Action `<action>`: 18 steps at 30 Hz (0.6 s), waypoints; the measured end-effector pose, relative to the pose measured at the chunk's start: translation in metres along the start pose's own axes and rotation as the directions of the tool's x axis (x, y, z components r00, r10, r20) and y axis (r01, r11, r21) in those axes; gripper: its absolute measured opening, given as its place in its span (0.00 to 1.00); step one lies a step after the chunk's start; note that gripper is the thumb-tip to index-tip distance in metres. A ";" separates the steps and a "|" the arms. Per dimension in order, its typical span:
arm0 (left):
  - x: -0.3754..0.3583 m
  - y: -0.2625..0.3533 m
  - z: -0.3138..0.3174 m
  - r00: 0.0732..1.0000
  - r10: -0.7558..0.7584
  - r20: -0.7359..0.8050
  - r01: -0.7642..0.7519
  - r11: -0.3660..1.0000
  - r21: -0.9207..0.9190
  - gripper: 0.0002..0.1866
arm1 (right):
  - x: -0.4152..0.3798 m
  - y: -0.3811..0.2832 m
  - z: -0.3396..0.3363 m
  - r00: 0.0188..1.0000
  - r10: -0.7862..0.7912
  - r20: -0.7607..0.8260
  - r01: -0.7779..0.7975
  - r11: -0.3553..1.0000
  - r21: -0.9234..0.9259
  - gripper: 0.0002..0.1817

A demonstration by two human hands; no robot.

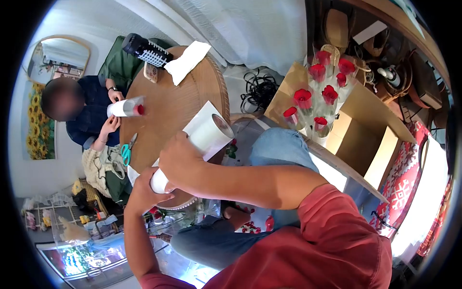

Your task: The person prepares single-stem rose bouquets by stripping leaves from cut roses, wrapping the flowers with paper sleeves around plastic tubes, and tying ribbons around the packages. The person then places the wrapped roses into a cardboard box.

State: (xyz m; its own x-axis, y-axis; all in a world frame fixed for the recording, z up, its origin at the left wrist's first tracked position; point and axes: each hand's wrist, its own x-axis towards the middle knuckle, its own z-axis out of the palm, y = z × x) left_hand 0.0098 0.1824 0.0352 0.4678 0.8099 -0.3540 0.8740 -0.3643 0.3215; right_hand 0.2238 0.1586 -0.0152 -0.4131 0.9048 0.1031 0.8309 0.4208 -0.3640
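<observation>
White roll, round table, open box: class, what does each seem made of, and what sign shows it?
White roll: paper or plastic film, smooth, with a faint sheen along its curve. Round table: probably wood, satin brown, with grain-like lines. Open box: apparently cardboard, matte brown, with thin walls.

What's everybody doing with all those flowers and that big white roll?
The person wearing the camera holds the white roll over the round table: the left hand grips its near end, and the right hand is closed on it farther up. Across the table, another person holds a red flower in a white wrap. Scissors lie by that person. More wrapped red flowers stand at one end of an open box.
</observation>
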 end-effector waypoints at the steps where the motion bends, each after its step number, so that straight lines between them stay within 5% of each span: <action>1: -0.001 -0.002 0.003 1.000 0.004 -0.022 -0.003 0.999 0.035 0.44 | 0.000 0.000 0.001 1.000 0.000 0.004 0.000 1.000 -0.012 0.37; 18: -0.001 0.009 0.004 0.995 -0.071 0.074 0.062 0.991 0.121 0.46 | -0.010 -0.013 0.005 0.999 0.008 0.046 -0.002 0.992 -0.130 0.32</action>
State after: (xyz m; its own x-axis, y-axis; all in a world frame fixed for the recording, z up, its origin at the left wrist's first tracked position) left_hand 0.0181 0.1765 0.0348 0.4126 0.7975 -0.4401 0.9109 -0.3660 0.1906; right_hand 0.2152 0.1433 -0.0161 -0.4230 0.9043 0.0575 0.8731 0.4238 -0.2412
